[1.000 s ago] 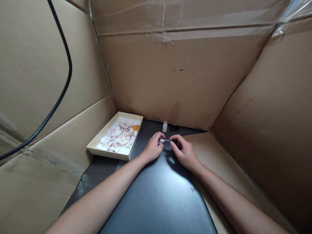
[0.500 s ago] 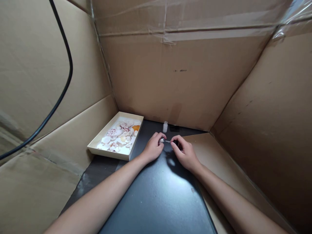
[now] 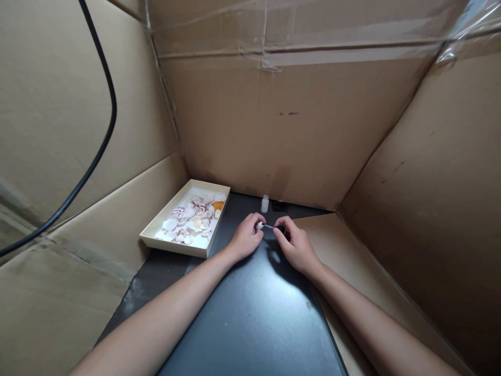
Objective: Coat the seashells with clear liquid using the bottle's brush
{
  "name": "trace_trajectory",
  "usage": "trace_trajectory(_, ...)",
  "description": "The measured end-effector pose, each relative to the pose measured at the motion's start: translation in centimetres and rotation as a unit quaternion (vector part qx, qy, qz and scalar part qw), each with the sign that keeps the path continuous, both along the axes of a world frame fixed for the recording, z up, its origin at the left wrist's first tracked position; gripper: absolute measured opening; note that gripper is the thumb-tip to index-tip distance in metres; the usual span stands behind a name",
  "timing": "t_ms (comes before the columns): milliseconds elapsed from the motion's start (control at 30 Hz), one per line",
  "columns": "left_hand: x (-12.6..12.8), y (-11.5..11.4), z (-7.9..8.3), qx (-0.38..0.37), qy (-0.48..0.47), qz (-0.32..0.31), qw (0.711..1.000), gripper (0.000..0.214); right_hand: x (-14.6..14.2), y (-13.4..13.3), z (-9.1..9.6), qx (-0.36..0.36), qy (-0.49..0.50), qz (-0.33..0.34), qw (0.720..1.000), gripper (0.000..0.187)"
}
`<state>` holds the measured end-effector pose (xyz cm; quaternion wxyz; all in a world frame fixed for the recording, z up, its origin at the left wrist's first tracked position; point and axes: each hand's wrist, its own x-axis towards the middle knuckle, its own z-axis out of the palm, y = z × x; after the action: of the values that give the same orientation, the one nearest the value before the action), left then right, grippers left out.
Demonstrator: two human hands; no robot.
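My left hand [image 3: 246, 237] is closed around a small white shell [image 3: 260, 225], pinched between thumb and fingers above the black mat [image 3: 250, 313]. My right hand [image 3: 293, 243] is closed on a thin brush with a black cap [image 3: 270, 226], and the brush tip touches the shell. A small clear bottle [image 3: 265, 203] stands open just behind the hands. A shallow cream tray [image 3: 164, 237] with several shells lies to the left of my left hand.
Cardboard walls [image 3: 274, 130] enclose the space on the left, back and right, with clear tape along the top. A black cable [image 3: 97, 136] hangs across the left wall. A dark flat item lies behind the bottle at the back wall.
The hands stay together over the mat. The right hand has shifted slightly left, so the brush tip sits closer against the shell.
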<state>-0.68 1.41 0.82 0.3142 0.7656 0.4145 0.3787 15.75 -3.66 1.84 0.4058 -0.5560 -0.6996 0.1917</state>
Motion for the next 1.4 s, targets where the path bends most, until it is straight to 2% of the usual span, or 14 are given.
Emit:
trace_trajectory(300,-0.02,-0.03,0.06,0.001,-0.004,-0.004,1.000,0.023,-0.10,-0.10,0.00,-0.016,-0.012,0.034,0.999,0.013)
trace_trajectory(733,-0.04,-0.05,0.16,-0.007,-0.008,-0.002,1.000,0.023,-0.12,-0.07,0.22,0.016,0.006,0.023,1.000,0.017)
trace_trajectory(900,0.01,-0.05,0.15,-0.013,-0.011,-0.002,1.000,0.023,-0.17,-0.04,0.13,0.000,-0.009,0.024,1.000,0.016)
trace_trajectory(1067,0.01,-0.03,0.10,-0.013,-0.014,-0.001,1.000,0.022,-0.16,-0.10,0.26,-0.008,-0.037,-0.010,0.999,0.016)
trace_trajectory(1400,0.07,-0.13,0.21,-0.016,-0.015,0.004,1.000,0.022,-0.10,-0.18,0.17,0.019,0.000,0.027,0.999,0.017)
